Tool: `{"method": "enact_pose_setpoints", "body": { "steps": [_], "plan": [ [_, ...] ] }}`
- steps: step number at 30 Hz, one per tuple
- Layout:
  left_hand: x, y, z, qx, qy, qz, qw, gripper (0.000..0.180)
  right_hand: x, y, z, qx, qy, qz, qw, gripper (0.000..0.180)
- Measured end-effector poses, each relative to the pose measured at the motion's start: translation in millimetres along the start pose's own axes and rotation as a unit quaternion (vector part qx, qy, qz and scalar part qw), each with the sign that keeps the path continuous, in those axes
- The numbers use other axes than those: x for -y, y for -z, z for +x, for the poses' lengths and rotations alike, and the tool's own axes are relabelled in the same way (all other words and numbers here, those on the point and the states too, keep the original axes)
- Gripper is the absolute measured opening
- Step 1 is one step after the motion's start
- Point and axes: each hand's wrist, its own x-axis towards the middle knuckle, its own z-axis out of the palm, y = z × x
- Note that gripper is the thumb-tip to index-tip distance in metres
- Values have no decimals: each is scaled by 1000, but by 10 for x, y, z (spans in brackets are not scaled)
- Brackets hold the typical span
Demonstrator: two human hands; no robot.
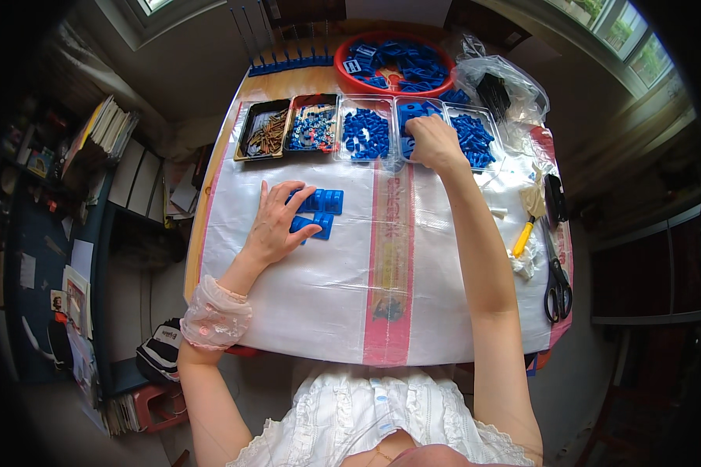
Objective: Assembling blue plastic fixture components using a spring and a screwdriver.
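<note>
My left hand (276, 220) rests flat with fingers spread on two blue plastic plates (322, 210) that lie on the white plastic table cover (319, 296). My right hand (435, 144) reaches into a clear tray of blue parts (413, 115) at the far side, fingers curled down among the pieces; whether it grips one is hidden. Beside it stand another clear tray of small blue pieces (365, 133) and a third one (473, 138) to the right.
A black tray of brown metal pins (263, 131) and a tray of mixed small parts (313, 124) sit far left. A red round basin of blue parts (396, 62) stands behind. Scissors (557, 276), a brush (530, 214) and a plastic bag (502, 89) lie at the right.
</note>
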Motion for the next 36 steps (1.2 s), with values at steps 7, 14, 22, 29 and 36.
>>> {"method": "enact_pose_setpoints", "body": {
  "steps": [7, 14, 22, 29, 36],
  "plan": [
    [-6, 9, -9, 1, 2, 0, 1000, 70, 6, -180, 37, -54, -22, 90, 994, 31],
    [-8, 8, 1, 1, 2, 0, 1000, 70, -34, -205, 94, -58, -22, 130, 990, 34],
    [-17, 11, -4, 1, 4, -2, 1000, 69, 21, -135, 59, -79, -62, 195, 976, 29],
    [-1, -1, 13, -7, -6, -5, 1000, 66, -1, 19, 3, -163, -40, 261, 951, 30],
    [1, 157, -5, -131, 7, -63, 989, 50, 333, 370, -437, 9, 39, 454, 890, 32]
  ]
}}
